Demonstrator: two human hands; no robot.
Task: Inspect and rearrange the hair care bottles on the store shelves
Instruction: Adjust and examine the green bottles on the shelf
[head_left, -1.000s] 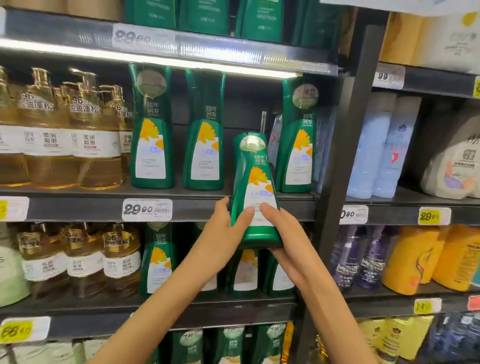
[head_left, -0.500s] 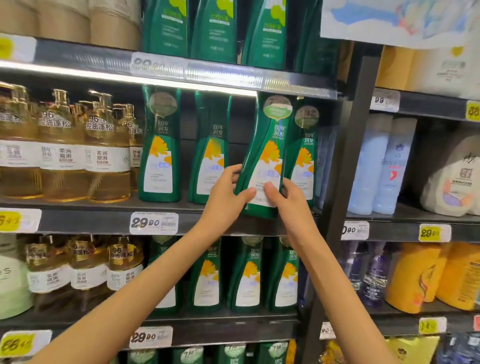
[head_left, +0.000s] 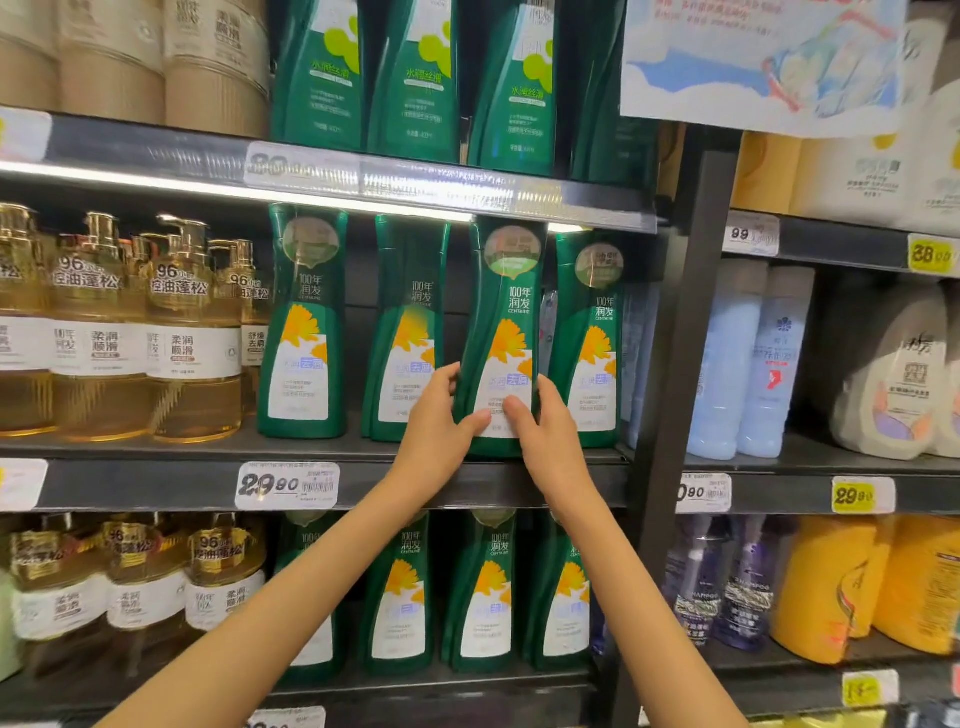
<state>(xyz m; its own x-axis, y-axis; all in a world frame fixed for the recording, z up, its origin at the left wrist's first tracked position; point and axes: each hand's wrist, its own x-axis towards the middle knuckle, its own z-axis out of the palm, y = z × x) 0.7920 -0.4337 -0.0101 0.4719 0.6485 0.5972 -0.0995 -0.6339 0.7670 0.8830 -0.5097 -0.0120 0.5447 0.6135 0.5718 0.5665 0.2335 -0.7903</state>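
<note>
Middle shelf (head_left: 156, 483), head view. Both forearms reach up to its front edge. Above the hands runs the lit upper shelf (head_left: 130, 150), which carries more green bottles. Far to the left of the hands stand amber pump bottles (head_left: 192, 332). To the right, past a dark upright post (head_left: 675, 364), stand pale blue bottles (head_left: 748, 364).

The held green bottle (head_left: 506, 322) is nearly upright between the hands, label forward, its base at the shelf's front edge. Whether the base rests on the shelf cannot be told. It stands just beside a like bottle on each side, the left neighbour (head_left: 408, 332) and the right neighbour (head_left: 589, 338).

The left hand (head_left: 436, 431) grips the bottle's lower left edge, with the thumb on the label. The right hand (head_left: 545, 436) grips the lower right edge in the same way. A price tag (head_left: 287, 486) sits below and left of the hands.
</note>
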